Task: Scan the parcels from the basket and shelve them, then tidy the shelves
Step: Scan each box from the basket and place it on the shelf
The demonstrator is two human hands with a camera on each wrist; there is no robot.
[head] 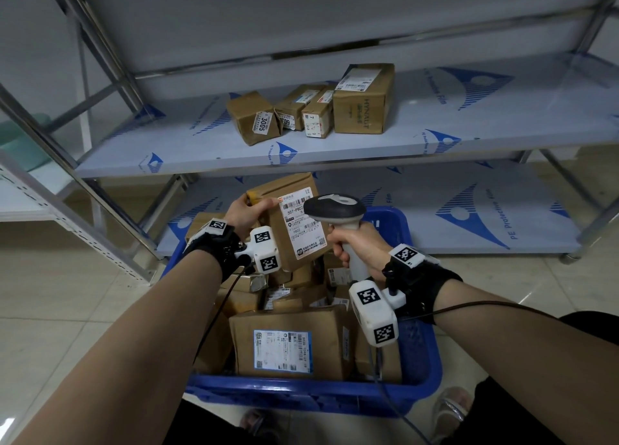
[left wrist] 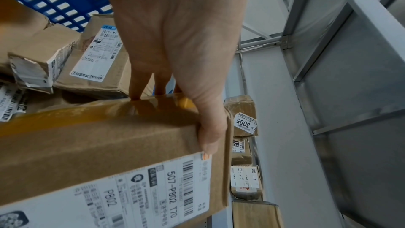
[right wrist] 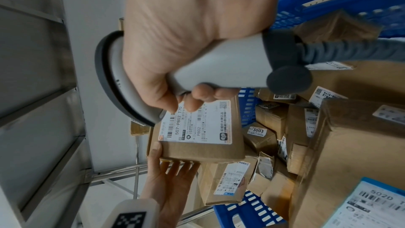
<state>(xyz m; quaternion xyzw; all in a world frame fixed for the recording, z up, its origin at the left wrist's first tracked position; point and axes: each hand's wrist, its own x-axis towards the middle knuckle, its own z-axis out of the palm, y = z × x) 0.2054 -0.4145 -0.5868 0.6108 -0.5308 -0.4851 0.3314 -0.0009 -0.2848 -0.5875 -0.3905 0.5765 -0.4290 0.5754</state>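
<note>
Left hand [head: 242,214] gripped the parcel [head: 294,223] w/ the 507-P802 label up over the blue basket [head: 422,371], thumb on the front, fingers behind. Right hand [head: 355,247] was wrapped round the scanner [head: 338,210] grip, head aimed at that label, nearly touching it. Four boxes [head: 311,109] sat side by side on the middle shelf [head: 201,150], more piled in the basket

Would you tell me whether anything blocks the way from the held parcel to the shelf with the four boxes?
Nothing visible does: the parcel is held above the basket, and the shelf lies open right of its boxes.
</note>
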